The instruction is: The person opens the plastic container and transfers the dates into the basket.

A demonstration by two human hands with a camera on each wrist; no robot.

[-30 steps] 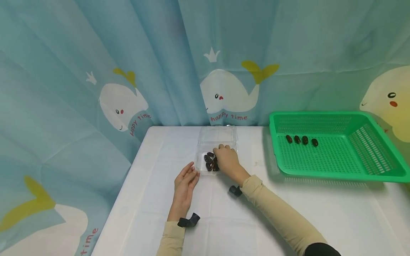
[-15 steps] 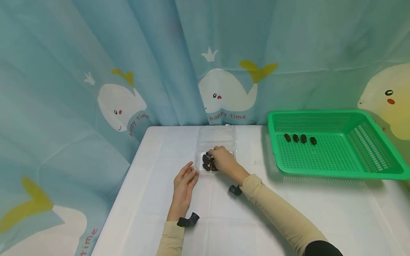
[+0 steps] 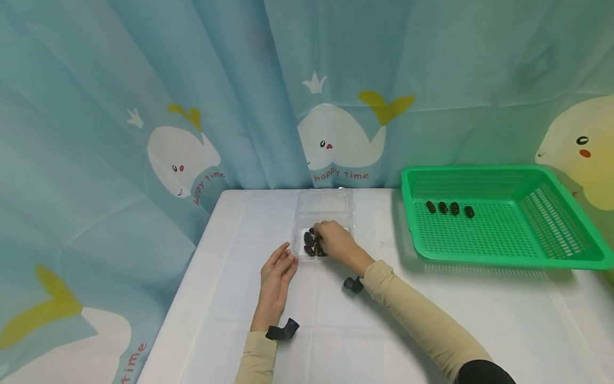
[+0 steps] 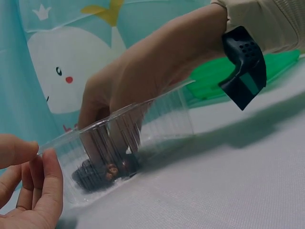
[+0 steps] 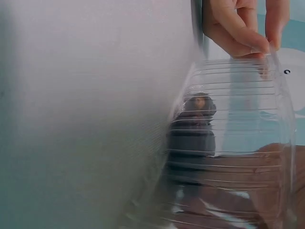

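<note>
A clear plastic box stands on the white table with several dark dates in its near end. My right hand reaches down into it, fingertips closed round a date. My left hand lies flat on the table, its straight fingers touching the box's near left corner. In the right wrist view the dates show through the ribbed box wall, with the left hand's fingers at the rim.
A green plastic basket sits at the right of the table and holds several dates in a row. A blue whale-print curtain hangs behind and to the left. The table's left edge is near my left arm.
My right hand shifted left inside the box, from its right side onto the pile of dates, and its fingertips went down among them. The left hand stayed put.
</note>
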